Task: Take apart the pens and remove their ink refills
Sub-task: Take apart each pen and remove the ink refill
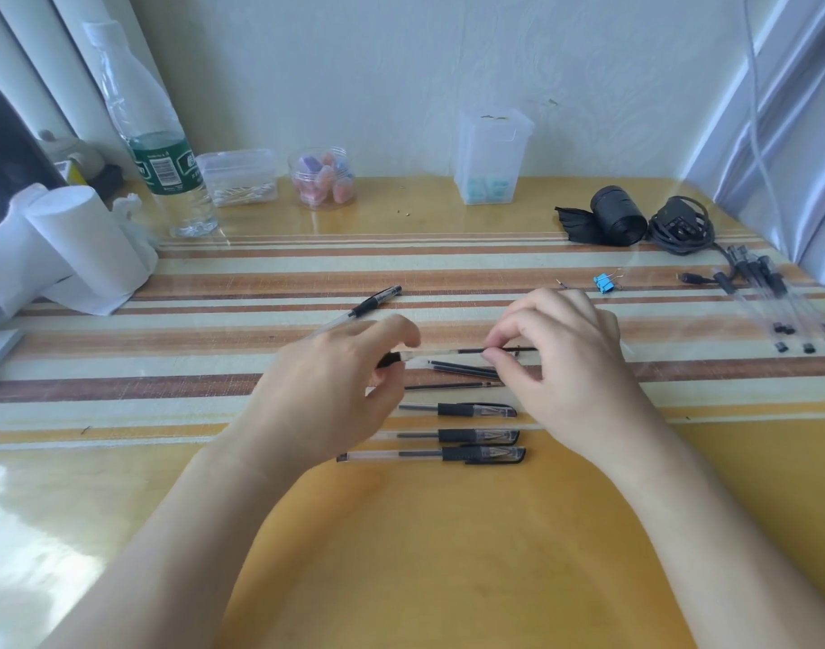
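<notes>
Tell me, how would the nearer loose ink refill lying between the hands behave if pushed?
The ink refill is a thin round rod lying on the glossy table, so it would probably roll. It looks very light, and slender enough to flex slightly.

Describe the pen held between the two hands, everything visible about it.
The held pen lies nearly level over the striped table. Its barrel looks like clear plastic with a black plug at the left end, where the left hand grips it. A thin dark refill shows along its right part and sticks out past the right hand, whose thumb and fingertip pinch it. No cap or rubber grip shows on it. Whether the refill is partly drawn out cannot be told.
</notes>
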